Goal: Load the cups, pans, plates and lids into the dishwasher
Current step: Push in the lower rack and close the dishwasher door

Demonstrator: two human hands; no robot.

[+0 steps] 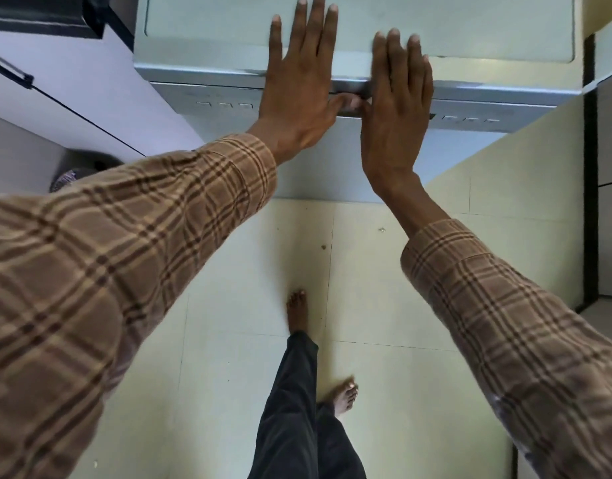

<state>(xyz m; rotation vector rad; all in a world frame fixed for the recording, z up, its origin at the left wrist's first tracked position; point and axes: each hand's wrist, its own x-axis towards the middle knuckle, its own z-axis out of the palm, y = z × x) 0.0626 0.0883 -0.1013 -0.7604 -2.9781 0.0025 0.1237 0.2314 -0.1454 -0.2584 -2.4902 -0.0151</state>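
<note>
Both hands, left hand (299, 88) and right hand (396, 108), lie flat with straight fingers on the pale grey metal dishwasher (470, 57) top edge.

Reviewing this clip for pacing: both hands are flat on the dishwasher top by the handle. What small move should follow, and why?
Probably hook fingers into the handle recess and pull the door open. The left hand and right hand lie open on the dishwasher, which looks closed; no dishes are in view.

Smooth matt dishwasher (207, 63) (metal-looking); woven plaid sleeve (125, 236).
</note>
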